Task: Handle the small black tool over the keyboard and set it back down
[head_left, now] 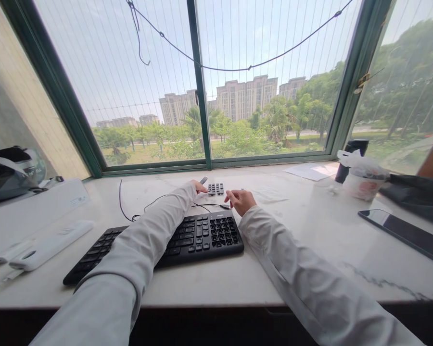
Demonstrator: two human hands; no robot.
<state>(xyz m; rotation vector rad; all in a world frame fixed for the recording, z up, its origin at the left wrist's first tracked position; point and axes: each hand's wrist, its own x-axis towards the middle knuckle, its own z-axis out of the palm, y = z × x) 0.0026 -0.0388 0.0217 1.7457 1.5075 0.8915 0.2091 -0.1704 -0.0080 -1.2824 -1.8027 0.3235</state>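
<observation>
A black keyboard (pixel 198 240) lies at a slant on the white marble counter, partly covered by my left sleeve. Its number pad (pixel 223 230) shows bare square sockets with no caps. Behind it, loose black keycaps (pixel 215 189) are laid out in rows. My left hand (pixel 199 187) is at their left edge, index finger stretched towards them, with a thin dark pen-like stick (pixel 204 180) sticking up from its grip. Just right of the keycaps, my right hand (pixel 241 201) is curled with its fingers bent together; whatever they hold is too small to make out.
A black cable (pixel 155 201) runs behind the keyboard. White power strips (pixel 54 242) and a white box (pixel 46 211) are at left. A phone (pixel 404 235), a bagged tub (pixel 366 180), a dark bottle (pixel 351 156) and paper (pixel 312 170) lie right, below the window.
</observation>
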